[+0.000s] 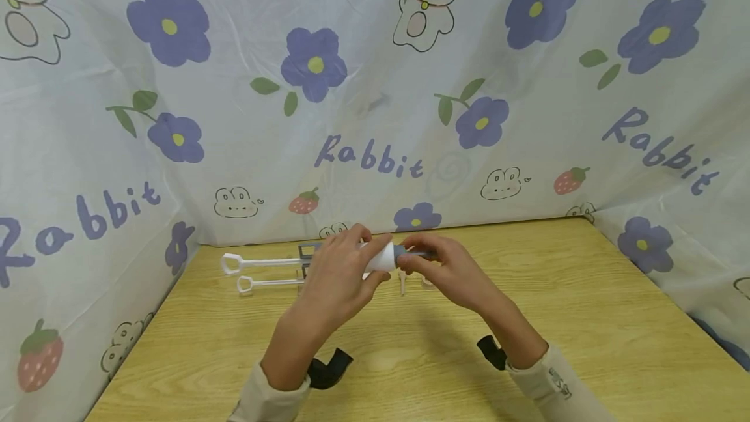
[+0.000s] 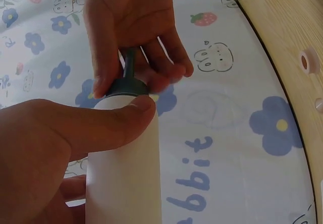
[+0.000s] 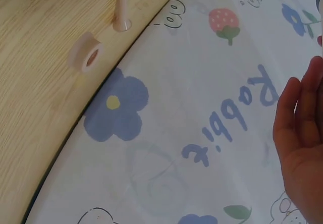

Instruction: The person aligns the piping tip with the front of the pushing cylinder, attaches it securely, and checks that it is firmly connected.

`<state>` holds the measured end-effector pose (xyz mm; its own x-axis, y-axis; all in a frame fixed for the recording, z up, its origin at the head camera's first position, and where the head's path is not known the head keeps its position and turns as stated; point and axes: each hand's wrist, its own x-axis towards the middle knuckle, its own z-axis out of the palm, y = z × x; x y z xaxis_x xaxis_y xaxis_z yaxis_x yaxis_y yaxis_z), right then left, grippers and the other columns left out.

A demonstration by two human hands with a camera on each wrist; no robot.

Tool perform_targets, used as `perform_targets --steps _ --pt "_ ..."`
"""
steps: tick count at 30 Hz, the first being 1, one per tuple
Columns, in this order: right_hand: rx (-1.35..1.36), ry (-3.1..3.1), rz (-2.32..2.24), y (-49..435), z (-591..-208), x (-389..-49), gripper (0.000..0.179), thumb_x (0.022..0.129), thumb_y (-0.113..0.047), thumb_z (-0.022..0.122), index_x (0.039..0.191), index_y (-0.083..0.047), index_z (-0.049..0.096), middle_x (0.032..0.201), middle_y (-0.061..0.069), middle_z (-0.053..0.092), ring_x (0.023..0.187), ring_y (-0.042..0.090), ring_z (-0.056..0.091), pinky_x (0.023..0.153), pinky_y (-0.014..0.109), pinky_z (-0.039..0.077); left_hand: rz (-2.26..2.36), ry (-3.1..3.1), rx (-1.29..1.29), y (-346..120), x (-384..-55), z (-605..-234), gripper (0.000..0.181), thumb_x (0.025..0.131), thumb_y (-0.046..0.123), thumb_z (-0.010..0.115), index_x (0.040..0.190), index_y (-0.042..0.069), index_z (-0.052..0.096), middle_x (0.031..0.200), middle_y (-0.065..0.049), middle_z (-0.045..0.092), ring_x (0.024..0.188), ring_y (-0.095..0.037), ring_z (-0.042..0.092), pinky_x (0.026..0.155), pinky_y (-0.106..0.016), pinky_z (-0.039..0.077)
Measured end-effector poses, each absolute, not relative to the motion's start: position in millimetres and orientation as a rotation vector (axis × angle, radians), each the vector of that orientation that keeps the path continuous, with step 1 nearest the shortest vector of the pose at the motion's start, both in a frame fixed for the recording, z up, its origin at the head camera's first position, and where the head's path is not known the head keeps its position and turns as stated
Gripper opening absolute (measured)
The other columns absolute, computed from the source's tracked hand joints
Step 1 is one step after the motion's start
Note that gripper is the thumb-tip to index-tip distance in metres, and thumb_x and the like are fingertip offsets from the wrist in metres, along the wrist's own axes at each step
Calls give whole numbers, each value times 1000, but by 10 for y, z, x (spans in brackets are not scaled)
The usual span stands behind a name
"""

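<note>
A white cylindrical bottle is held over the far part of the table, lying sideways in the head view. My left hand grips its body, the thumb lying across it just below the top. On the bottle's end sits a dark grey nozzle cap with a thin spout. My right hand pinches this cap between thumb and fingers, palm facing the spout. Only part of the right hand enters the right wrist view, at its edge.
Left of the hands lie two white sticks with polygon loops, a longer one and a shorter one, beside grey frames. A pale cone-shaped nozzle and a pale ring rest near the table's back edge. Behind hangs a printed cloth.
</note>
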<state>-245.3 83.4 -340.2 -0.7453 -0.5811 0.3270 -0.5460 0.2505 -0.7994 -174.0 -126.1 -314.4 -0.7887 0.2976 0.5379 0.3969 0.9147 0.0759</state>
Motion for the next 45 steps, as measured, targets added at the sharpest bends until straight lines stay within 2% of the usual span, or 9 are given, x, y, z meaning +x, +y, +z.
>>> perform_targets --steps 3,9,11,20,27,32,36,39,45 --pt "-1106 2510 -1540 828 -3420 -2472 26 107 -36 57 117 -18 73 99 0 73 93 19 70 76 35 58 -253 -2537 -506 -1259 -1738 -3145 54 85 31 86 135 20 69 114 -8 66 103 -29 68 95 -53 55" --pt "-1106 2467 -1540 813 -3377 -2446 38 102 -34 67 136 -19 63 132 2 67 120 26 67 99 47 56 -242 -2532 -493 -1259 -1744 -3141 54 85 31 86 135 18 69 115 -9 66 105 -30 68 96 -53 55" --pt "-1103 2448 -1540 812 -3364 -2440 40 99 -32 71 136 -17 63 134 4 66 123 29 66 100 50 56 -236 -2532 -488 -1257 -1743 -3140 54 85 30 86 135 18 69 115 -9 66 106 -30 68 98 -53 55" --pt "-1120 2488 -1467 825 -3405 -2479 32 104 -35 63 125 -13 71 117 7 74 113 27 70 81 37 62 -201 -2524 -507 -1231 -1756 -3171 50 85 29 86 131 20 70 116 -9 66 108 -32 67 101 -51 52" --pt "-1107 2504 -1448 840 -3412 -2486 31 104 -37 62 122 -15 73 107 3 75 102 20 70 77 35 59 -180 -2536 -523 -1235 -1766 -3177 47 84 30 86 127 19 71 115 -10 67 105 -33 67 99 -50 53" --pt "-1033 2529 -1472 836 -3420 -2487 41 103 -44 62 136 -19 67 129 3 72 123 29 65 87 42 61 -131 -2734 -427 -1278 -1756 -3185 48 84 32 87 127 17 71 110 -8 67 94 -28 68 88 -46 57" --pt "-963 2605 -1512 873 -3422 -2510 45 105 -45 58 142 -21 61 135 4 68 130 32 62 101 54 55 -151 -2984 -344 -1326 -1801 -3277 46 78 24 92 119 13 75 103 -9 69 85 -27 67 76 -44 58" --pt "-949 2623 -1544 904 -3432 -2531 44 106 -43 56 142 -18 60 138 7 67 132 34 61 109 59 49 -220 -3129 -286 -1375 -1861 -3391 47 75 17 94 118 12 76 107 -9 72 89 -28 68 77 -47 58" --pt "-985 2609 -1553 921 -3438 -2552 43 108 -40 54 141 -15 61 139 9 66 133 34 60 111 60 46 -204 -3335 -166 -1476 -2011 -3602 50 76 13 92 123 12 74 108 -6 74 96 -30 68 87 -51 55"
